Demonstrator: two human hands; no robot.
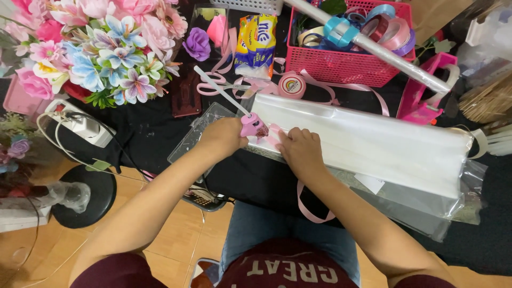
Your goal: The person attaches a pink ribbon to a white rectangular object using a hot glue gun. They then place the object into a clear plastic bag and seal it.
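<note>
centrally in the frame, the left hand (225, 136) is clenched around a pink glue gun (253, 126), its white glue stick (221, 90) angling toward the upper left. just beside it, the right hand (302, 151) presses with curled fingers on a pink ribbon (273, 134) lying on the long white wrapped roll (368, 144), which stretches to the right across the black tabletop (154, 133).

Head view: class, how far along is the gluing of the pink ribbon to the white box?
Done: the ribbon already lies across the white box. In hand: the left hand grips a pink glue gun at the ribbon, and the right hand presses it down. Left: the ribbon's tail hangs loose below the table edge.
</note>
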